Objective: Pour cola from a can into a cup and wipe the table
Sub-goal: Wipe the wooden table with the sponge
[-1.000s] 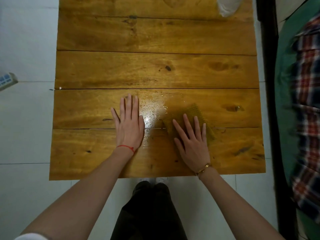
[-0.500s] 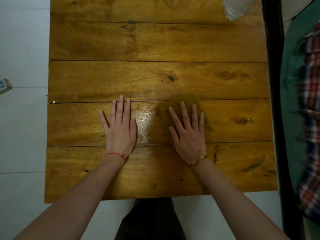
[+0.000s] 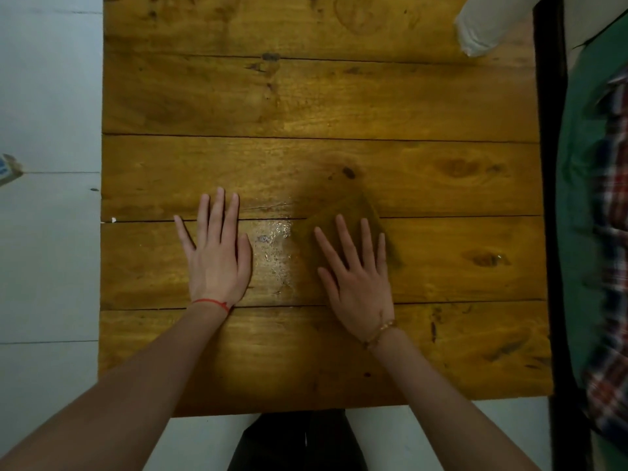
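Note:
A brownish-yellow cloth (image 3: 353,207) lies on the wooden plank table (image 3: 339,96), blurred and close in colour to the wood. My right hand (image 3: 356,277) presses flat on it with straight, spread fingers. My left hand (image 3: 217,253) rests flat on the bare wood to the left, fingers straight. Between the two hands a wet patch (image 3: 275,246) glistens on the boards. A white cup (image 3: 482,22) shows only partly at the far right corner. No can is in view.
White tiled floor lies left of the table and beyond its near edge. A dark frame (image 3: 550,164) runs along the table's right side, with green and plaid fabric (image 3: 608,232) behind it. A small blue-white object (image 3: 8,168) sits on the floor at left.
My right hand has slid the cloth away from me across the boards. My left hand has shifted forward with it. The view has moved closer to the table.

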